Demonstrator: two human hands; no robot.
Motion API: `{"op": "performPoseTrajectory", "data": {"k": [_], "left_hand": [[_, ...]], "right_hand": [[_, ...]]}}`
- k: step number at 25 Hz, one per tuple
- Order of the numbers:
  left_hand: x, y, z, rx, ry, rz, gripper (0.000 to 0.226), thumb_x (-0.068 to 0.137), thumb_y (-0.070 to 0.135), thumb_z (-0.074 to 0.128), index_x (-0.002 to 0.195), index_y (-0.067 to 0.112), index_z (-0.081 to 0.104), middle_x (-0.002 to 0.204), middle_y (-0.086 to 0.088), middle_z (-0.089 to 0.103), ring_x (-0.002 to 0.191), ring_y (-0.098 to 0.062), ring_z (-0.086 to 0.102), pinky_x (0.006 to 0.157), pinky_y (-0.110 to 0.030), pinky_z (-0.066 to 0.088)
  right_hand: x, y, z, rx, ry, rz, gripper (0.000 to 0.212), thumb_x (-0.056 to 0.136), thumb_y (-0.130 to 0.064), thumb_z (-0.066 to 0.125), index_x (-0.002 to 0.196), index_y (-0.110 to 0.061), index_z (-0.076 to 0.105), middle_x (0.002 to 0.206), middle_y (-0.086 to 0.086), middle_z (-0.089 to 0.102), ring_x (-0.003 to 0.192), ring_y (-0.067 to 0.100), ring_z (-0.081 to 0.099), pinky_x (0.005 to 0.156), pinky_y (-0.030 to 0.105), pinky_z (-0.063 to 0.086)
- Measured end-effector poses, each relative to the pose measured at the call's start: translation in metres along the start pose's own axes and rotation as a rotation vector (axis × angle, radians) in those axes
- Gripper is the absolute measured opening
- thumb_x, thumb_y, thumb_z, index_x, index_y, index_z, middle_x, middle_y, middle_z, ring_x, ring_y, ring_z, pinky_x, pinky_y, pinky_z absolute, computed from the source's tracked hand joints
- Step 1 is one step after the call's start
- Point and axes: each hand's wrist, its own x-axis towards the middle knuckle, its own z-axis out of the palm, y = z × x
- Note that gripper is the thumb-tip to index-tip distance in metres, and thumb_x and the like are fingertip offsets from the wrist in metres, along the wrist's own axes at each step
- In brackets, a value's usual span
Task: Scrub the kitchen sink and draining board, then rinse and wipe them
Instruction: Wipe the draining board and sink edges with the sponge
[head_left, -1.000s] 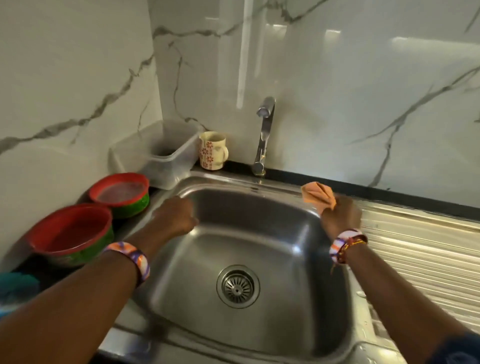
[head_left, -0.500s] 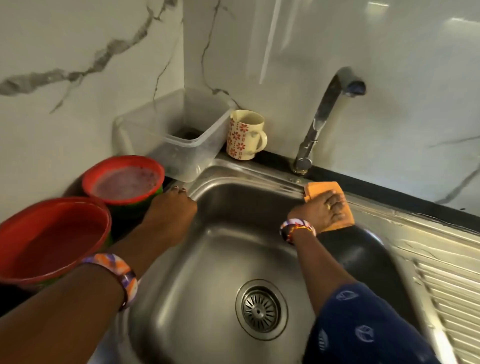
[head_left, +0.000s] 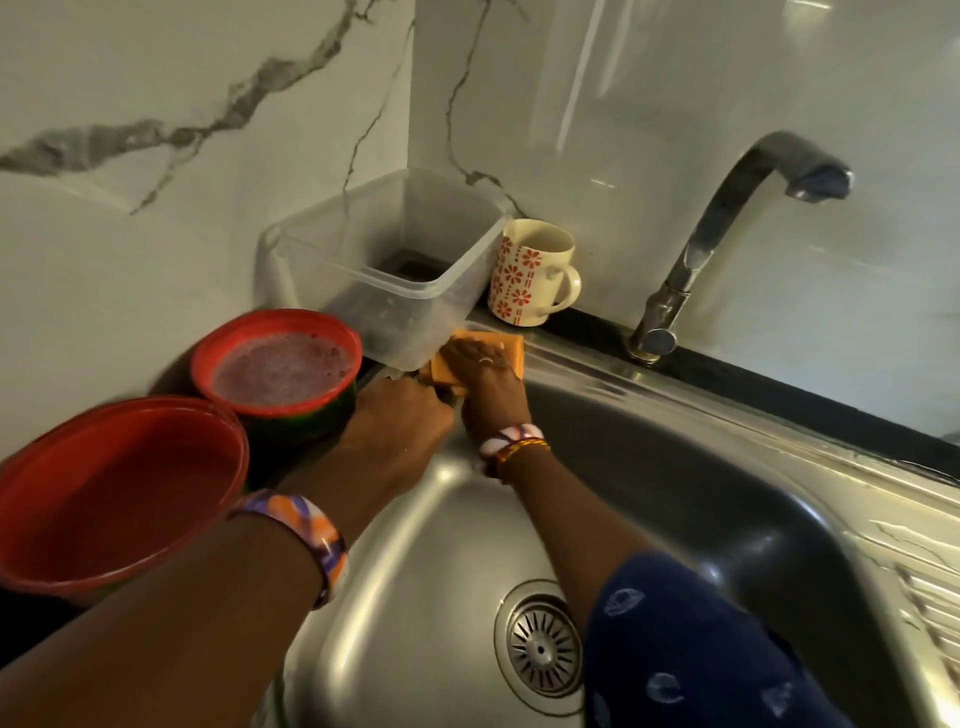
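The steel sink fills the lower middle, with its drain strainer at the bottom. My right hand presses an orange cloth flat on the sink's far left corner rim, fingers spread over it. My left hand rests on the left rim right beside it, its fingers curled over the edge and hidden. The ribbed draining board shows at the right edge. The tap stands behind the sink with its spout turned right; no water runs.
A clear plastic box sits in the wall corner, touching the cloth's area. A patterned mug stands beside it. Two red bowls are left of the sink: one with foamy liquid, a larger one nearer me.
My right hand has slid the cloth leftward along the back rim, from near the tap base to the far left corner. My left hand stayed on the left rim. The camera moved closer.
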Motion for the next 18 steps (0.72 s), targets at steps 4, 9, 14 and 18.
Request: {"op": "performPoseTrajectory", "data": {"k": [4, 9, 14, 18], "left_hand": [[-0.001, -0.002, -0.008, 0.013, -0.003, -0.002, 0.024, 0.093, 0.007, 0.045, 0.113, 0.012, 0.059, 0.116, -0.006, 0.062, 0.110, -0.022, 0.059, 0.086, -0.029, 0.046], [-0.007, -0.003, 0.001, 0.001, 0.022, 0.010, 0.023, 0.093, 0.007, 0.046, 0.109, 0.015, 0.060, 0.116, -0.004, 0.062, 0.110, -0.021, 0.059, 0.086, -0.026, 0.045], [-0.001, -0.004, 0.006, -0.023, 0.037, -0.002, 0.021, 0.091, 0.006, 0.049, 0.105, 0.014, 0.062, 0.112, -0.004, 0.063, 0.107, -0.021, 0.061, 0.078, -0.027, 0.044], [0.001, 0.000, 0.014, -0.010, 0.025, -0.055, 0.024, 0.091, 0.007, 0.049, 0.110, 0.014, 0.062, 0.114, -0.005, 0.063, 0.108, -0.022, 0.059, 0.080, -0.027, 0.046]], "right_hand": [[-0.039, 0.075, -0.040, -0.200, -0.205, 0.033, 0.042, 0.096, -0.011, 0.044, 0.139, -0.013, 0.044, 0.146, 0.008, 0.042, 0.137, 0.021, 0.036, 0.114, 0.024, 0.018], [-0.135, 0.136, -0.060, -0.450, 0.035, 0.745, 0.059, 0.096, -0.008, 0.039, 0.150, -0.009, 0.014, 0.156, 0.013, 0.017, 0.144, 0.032, 0.016, 0.119, 0.046, 0.013], [-0.063, 0.078, -0.030, -0.219, 0.076, 0.895, 0.059, 0.098, -0.008, 0.034, 0.149, -0.002, 0.005, 0.155, 0.020, 0.016, 0.142, 0.037, 0.018, 0.117, 0.046, 0.016], [-0.013, 0.004, -0.007, -0.216, -0.253, 0.303, 0.052, 0.100, -0.010, 0.031, 0.149, -0.005, 0.014, 0.156, 0.013, 0.016, 0.145, 0.028, 0.011, 0.117, 0.035, 0.002]]}}
